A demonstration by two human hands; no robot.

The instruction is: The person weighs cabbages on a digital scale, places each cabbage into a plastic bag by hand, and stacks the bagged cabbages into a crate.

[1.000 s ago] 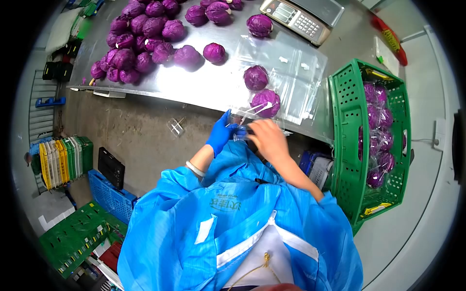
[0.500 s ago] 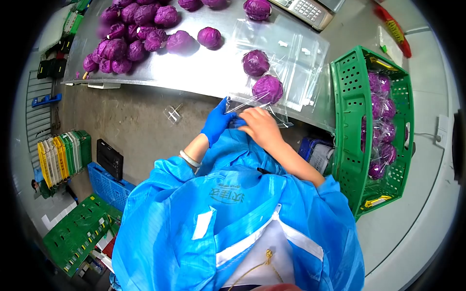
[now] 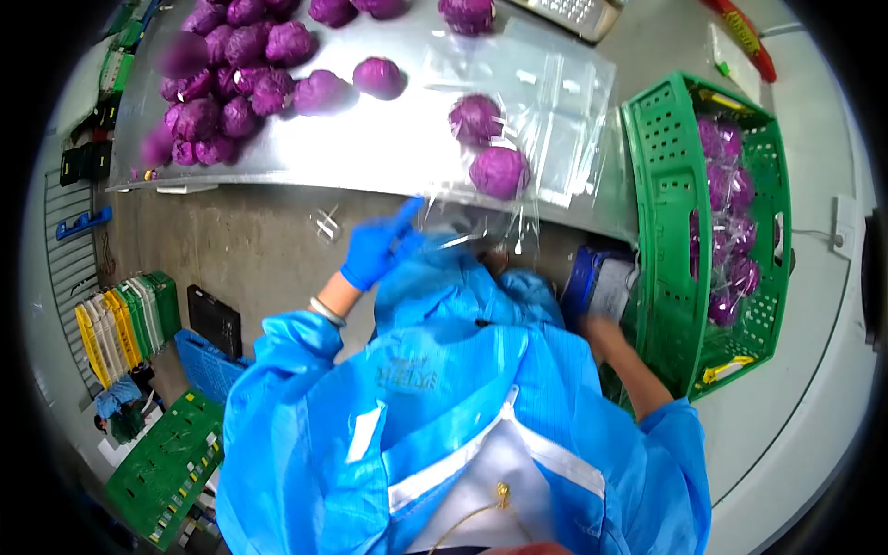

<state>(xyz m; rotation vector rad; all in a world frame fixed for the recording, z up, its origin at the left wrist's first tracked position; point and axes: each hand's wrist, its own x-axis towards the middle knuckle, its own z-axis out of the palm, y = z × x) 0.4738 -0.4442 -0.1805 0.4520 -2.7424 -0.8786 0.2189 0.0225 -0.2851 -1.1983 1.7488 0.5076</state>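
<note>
My left hand (image 3: pixel 375 252), in a blue glove, is near the table's front edge with its index finger stretched out and its fingers apart. Its fingertips are at the left edge of a clear plastic bag (image 3: pixel 474 222) that hangs over the table edge. Behind the bag, a red cabbage (image 3: pixel 499 173) sits on the table near the edge, with another red cabbage (image 3: pixel 475 120) just beyond it. My bare right hand (image 3: pixel 597 331) is low on the right, by a grey-and-blue container (image 3: pixel 606 285) under the table. Its fingers are blurred and partly hidden.
Flat clear bags (image 3: pixel 569 120) lie on the metal table (image 3: pixel 370 153). A heap of red cabbages (image 3: pixel 248 46) covers its left part. On the right stands a green crate (image 3: pixel 668 120) with wrapped cabbages (image 3: pixel 731 222). A scale (image 3: pixel 578 14) is at the back.
My right hand has left the bag and moved right and down to the container under the table. The left hand has shifted left, with its fingers spread apart.
</note>
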